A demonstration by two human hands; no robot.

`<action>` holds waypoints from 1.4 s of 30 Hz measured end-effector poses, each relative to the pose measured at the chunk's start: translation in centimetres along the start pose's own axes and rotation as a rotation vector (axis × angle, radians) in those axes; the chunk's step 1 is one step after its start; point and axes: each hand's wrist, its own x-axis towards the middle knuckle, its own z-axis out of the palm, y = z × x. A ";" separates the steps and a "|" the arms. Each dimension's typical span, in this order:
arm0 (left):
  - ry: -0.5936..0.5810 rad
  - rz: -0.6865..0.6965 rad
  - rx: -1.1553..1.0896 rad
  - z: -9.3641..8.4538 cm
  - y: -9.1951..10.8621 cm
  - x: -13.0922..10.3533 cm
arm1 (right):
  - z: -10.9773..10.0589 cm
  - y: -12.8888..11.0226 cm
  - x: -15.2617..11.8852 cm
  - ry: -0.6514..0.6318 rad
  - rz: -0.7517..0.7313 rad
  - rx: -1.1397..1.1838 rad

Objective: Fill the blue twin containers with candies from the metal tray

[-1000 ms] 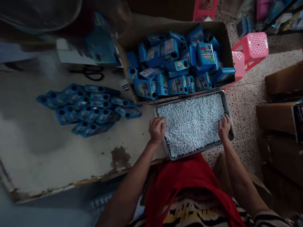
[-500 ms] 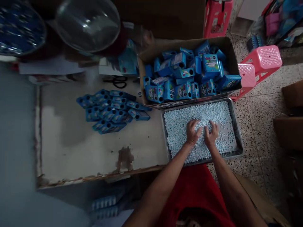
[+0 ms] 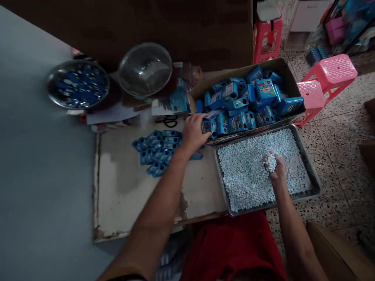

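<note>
My right hand (image 3: 277,168) is cupped palm up around a handful of small pale blue-and-white candies (image 3: 272,162), over the metal tray (image 3: 315,183). More of the same loose candies (image 3: 249,171) cover most of that tray. At the near left corner of the cardboard carton (image 3: 249,134), my left hand (image 3: 193,132) reaches in with thumb and fingers apart. Between them sits a small blue candy box (image 3: 209,128); whether the fingertips press on it I cannot tell. Several similar blue boxes, some with a round dark hole, fill the carton.
Grouped blue boxes (image 3: 158,150) lie on the worn white table (image 3: 123,203), partly behind my left arm. Black scissors (image 3: 170,121) rest behind them. Further back are a clear-looking empty bowl (image 3: 146,70) and a bowl of blue wrapped pieces (image 3: 79,86). Pink stools (image 3: 336,70) stand at right.
Both hands were together in the candies. My left hand has moved left and up to the carton; my right has turned up with a handful. The camera view has shifted.
</note>
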 end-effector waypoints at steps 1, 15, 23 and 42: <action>-0.110 0.041 0.002 -0.8 -1.8 1.9 | 0.3 0.0 -0.4 -0.031 -0.002 0.034; -0.104 0.131 -0.253 -4.1 3.3 -6.0 | 10.6 2.1 -7.8 -0.177 -0.114 0.390; -0.198 -0.029 -0.518 7.6 10.5 -13.0 | 14.9 0.1 -10.9 -0.151 -0.282 0.328; -0.258 -0.007 -0.501 9.9 12.8 -12.0 | 14.5 -0.4 -11.5 -0.096 -0.580 -0.050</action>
